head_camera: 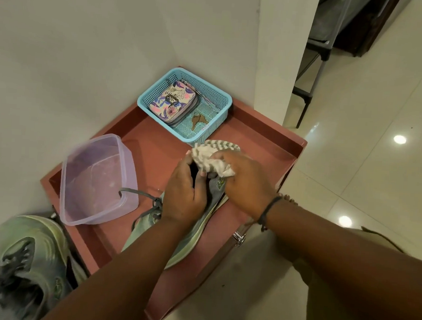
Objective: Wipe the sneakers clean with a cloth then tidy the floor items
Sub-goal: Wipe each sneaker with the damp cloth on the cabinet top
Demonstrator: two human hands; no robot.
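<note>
A grey-green sneaker (196, 229) lies on its side on the reddish table top (153, 151), heel pointing away from me. My left hand (181, 196) grips it around the opening. My right hand (247, 180) holds a bunched white cloth with grey stripes (211, 157) pressed against the heel. The second sneaker (29, 257), same colours with dark laces, sits at the lower left beside the table, partly cut off by the frame.
A clear lilac plastic tub (80, 174) stands left of the held sneaker, one lace draped over its rim. A blue mesh basket (221, 98) in the far corner holds a patterned pouch and keys. White walls close the left and back; glossy tiled floor lies to the right.
</note>
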